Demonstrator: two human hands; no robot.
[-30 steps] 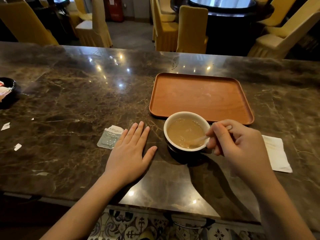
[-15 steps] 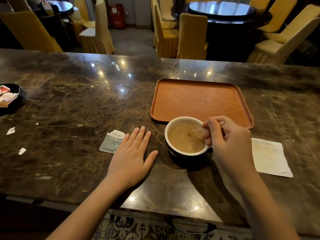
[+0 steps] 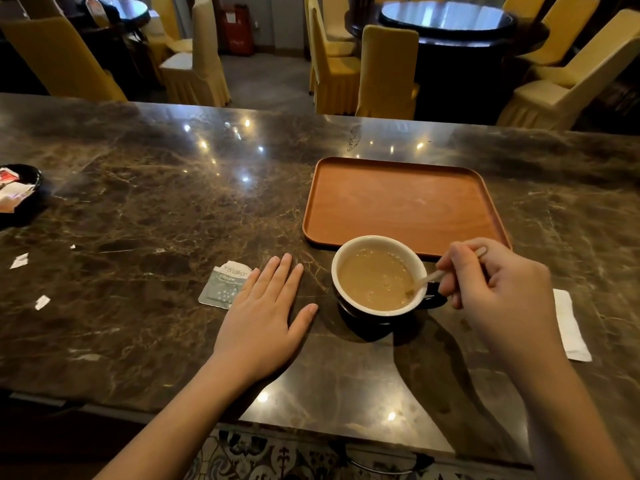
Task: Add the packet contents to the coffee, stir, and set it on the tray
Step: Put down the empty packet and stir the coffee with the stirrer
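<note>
Head view: the cup (image 3: 379, 277) stands on the dark marble surface (image 3: 156, 209), near its front edge, just in front of the tray's (image 3: 398, 202) front rim and not on it. The cup is dark outside, white inside, and holds light brown coffee. The right hand (image 3: 498, 292) is at the cup's right side, its fingers (image 3: 457, 268) pinched on a thin stirrer (image 3: 429, 278) whose lower end dips into the coffee at the right edge of the cup. The left hand (image 3: 263, 313) lies flat, palm down, on the surface just left of the cup, fingers spread and holding nothing. The torn packet (image 3: 225, 284) lies flat beside that hand's fingertips, partly under them. A white napkin (image 3: 571, 327) lies on the surface to the right of the right hand. Small paper scraps (image 3: 20, 260) sit toward the left edge, near a dark dish (image 3: 29, 174) of sachets. The orange tray has nothing on it.
</note>
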